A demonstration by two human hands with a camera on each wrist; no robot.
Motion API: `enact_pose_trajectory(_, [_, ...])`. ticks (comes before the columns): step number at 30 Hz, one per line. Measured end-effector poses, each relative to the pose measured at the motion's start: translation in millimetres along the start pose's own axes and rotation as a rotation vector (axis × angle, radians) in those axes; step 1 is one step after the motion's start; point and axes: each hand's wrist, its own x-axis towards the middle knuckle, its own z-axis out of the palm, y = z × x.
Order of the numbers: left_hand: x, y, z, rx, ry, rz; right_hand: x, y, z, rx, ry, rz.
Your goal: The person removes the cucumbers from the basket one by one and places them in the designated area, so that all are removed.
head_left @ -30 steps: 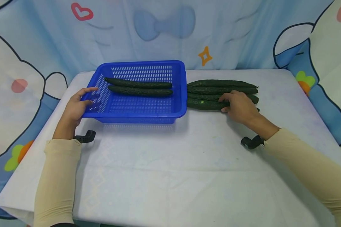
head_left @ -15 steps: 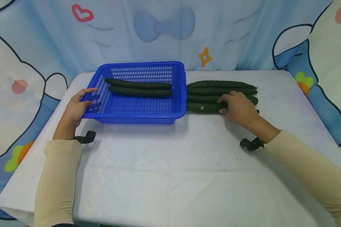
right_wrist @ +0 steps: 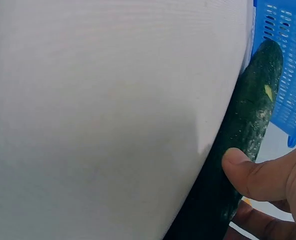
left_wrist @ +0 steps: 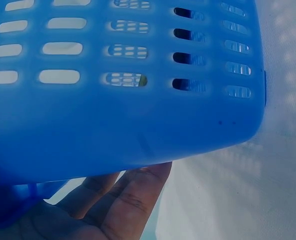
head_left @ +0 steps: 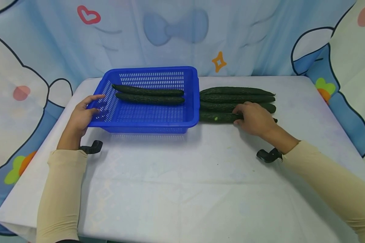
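Observation:
My left hand (head_left: pixel 80 114) grips the left end of a blue perforated plastic basket (head_left: pixel 144 129); in the left wrist view its fingers (left_wrist: pixel 137 200) reach under the basket's wall. Two dark green cucumbers (head_left: pixel 150 99) lie side by side inside, toward the back. To the basket's right, my right hand (head_left: pixel 255 118) holds the nearest cucumber (head_left: pixel 217 117) of a row. The right wrist view has the thumb (right_wrist: pixel 253 172) on one side of this cucumber and fingers on the other, partly hidden. A pale mark shows on its skin.
Behind the held cucumber, several more cucumbers (head_left: pixel 237 91) lie parallel, their left ends hidden by the basket's rim. A white cloth covers the table (head_left: pixel 176 189). A printed blue curtain (head_left: pixel 176 40) hangs along the back edge.
My right hand has drawn the nearest cucumber slightly toward me, and the gap between it and the rest of the row has widened. The left hand and basket have stayed put.

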Motion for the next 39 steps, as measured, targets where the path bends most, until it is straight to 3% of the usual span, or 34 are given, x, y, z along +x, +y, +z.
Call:
enact_pose_trajectory(8, [-0.8, 0.3, 0.0, -0.003, 0.002, 0.005, 1.2, 2.2, 4.3, 0.006, 0.03, -0.033])
enact_pose_trajectory(21, [-1.2, 0.2, -0.4, -0.006, 0.001, 0.003, 11.6, 5.3, 6.2, 0.005, 0.097, -0.018])
enact_pose_trajectory(39, [-0.5, 0.1, -0.2, -0.001, 0.001, 0.014, 5.6, 1.0, 2.8, -0.034, 0.115, -0.005])
